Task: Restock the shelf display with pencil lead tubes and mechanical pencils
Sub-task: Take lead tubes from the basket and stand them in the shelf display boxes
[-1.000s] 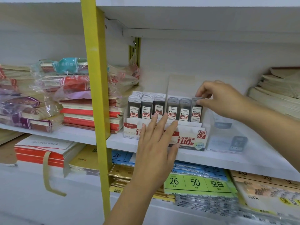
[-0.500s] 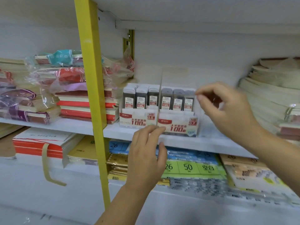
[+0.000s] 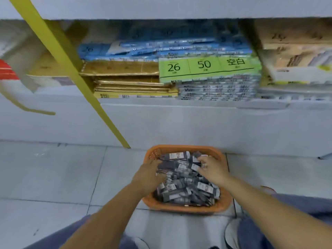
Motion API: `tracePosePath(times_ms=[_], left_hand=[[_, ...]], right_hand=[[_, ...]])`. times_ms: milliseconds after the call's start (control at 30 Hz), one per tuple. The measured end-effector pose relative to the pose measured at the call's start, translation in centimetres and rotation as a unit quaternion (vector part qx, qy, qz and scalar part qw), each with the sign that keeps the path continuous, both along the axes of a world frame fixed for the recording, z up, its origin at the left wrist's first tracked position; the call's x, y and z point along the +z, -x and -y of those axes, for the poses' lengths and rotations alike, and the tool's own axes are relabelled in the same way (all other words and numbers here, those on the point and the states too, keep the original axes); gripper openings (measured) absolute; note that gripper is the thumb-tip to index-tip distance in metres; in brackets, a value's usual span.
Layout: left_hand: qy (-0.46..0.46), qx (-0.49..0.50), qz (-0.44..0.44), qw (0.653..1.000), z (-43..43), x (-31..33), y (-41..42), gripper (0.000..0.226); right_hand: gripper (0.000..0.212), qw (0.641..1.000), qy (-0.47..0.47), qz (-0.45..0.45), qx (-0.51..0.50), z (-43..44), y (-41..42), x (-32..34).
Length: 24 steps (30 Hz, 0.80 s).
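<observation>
On the floor (image 3: 53,177) below the shelf (image 3: 179,119), L hand (image 3: 149,175) rests on the left of a heap of lead tubes (image 3: 179,187) in an orange basket (image 3: 183,208). Tubes lie flat, long axes every direction. R hand (image 3: 212,169) is at upper right. Fingers blurred and partly buried; can't tell if either grips a tube.

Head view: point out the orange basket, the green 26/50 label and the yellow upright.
orange basket (image 3: 186,209): head view, on the near rim.
green 26/50 label (image 3: 208,69): head view, middle of its face.
yellow upright (image 3: 71,65): head view, mid-length of the post.
</observation>
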<state>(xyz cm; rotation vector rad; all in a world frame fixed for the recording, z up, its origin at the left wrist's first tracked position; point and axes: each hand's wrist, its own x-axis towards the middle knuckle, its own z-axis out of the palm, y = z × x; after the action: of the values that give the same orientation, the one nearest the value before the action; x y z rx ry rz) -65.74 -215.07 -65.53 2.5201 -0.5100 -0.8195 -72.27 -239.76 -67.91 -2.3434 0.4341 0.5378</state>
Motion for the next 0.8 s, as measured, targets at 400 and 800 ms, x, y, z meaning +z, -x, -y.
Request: tracePosePath(times_ms=[400,800], left_hand=[[0.019,0.104,0.077,0.991,1.8,-10.1,0.1,0.063],[-0.049,0.02,0.062,0.997,6.7,-13.0,-4.0,0.055]], right_hand=[[0.077,0.989,0.143,0.034,-0.005,-0.2,-3.4,-8.6],[0.058,0.996,0.087,0.025,-0.027,3.7,-2.6,-9.7]])
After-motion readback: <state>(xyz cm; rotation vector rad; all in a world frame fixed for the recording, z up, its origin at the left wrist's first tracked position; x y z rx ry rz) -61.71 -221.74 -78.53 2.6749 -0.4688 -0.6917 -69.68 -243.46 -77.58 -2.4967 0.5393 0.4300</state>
